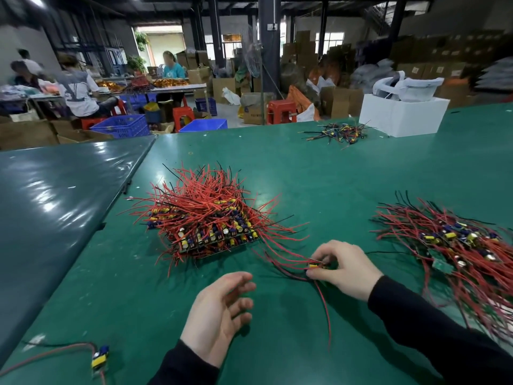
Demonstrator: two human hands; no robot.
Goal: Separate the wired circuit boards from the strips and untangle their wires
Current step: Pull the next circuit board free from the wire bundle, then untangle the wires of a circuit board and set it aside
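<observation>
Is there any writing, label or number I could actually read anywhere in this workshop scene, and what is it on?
None can be read.
Cardboard box on the floor: dark printing, too blurred.
Stacked cartons at the far right: stickers, too small.
Back of a seated worker's shirt: a large mark, blurred.
Circuit boards in the middle pile: no legible markings.

- Single head-worn wide-angle view; looked forward and down across the green table.
- Sat close above both hands at lower centre of the frame.
- Workshop background filled the top of the frame, edges bowed by the lens.
</observation>
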